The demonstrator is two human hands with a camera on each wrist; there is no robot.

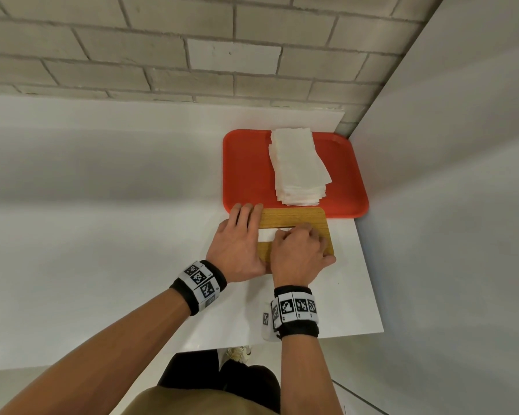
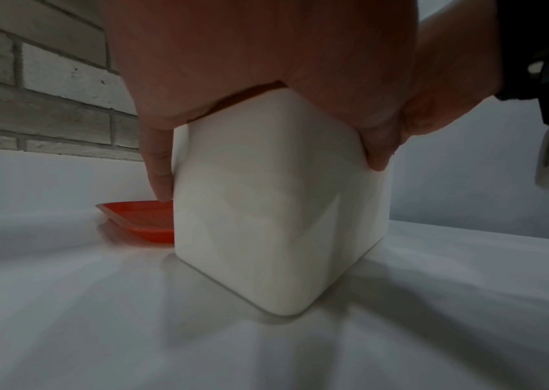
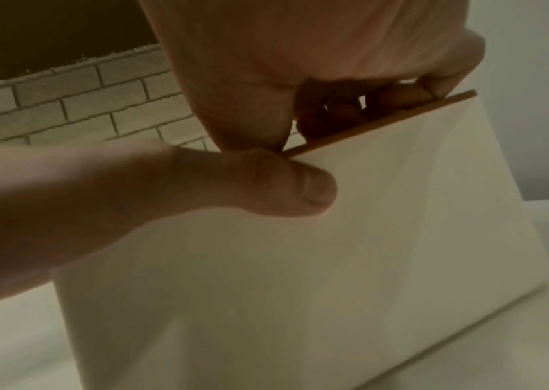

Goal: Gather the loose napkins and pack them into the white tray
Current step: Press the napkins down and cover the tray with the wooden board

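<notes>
Both forearms reach in from the near edge, wristbands on, toward the white table (image 1: 102, 205) that fills the scene, with a brick wall at its far side. On the table's far right lies the red tray (image 1: 246, 169), bearing a stack of loose napkins (image 1: 297, 166) slightly fanned at its near end. Just near of it, touching or almost touching its rim, stands the white tray (image 2: 276, 211), a tall box-like holder capped by a wooden lid (image 1: 291, 218) with a slot showing white inside. The left hand (image 1: 237, 244) lies over the lid's left end, fingers straight down the far wall and thumb on the near wall, steadying it. The right hand (image 1: 300, 253) has fingers curled into the slot, thumb (image 3: 286, 184) pressed on the near wall, pinching the lid's edge. Judging from this, the step is opening the holder; no napkin is packed yet. Next comes lifting the lid straight up while the left hand stays braced, then fetching the stack
</notes>
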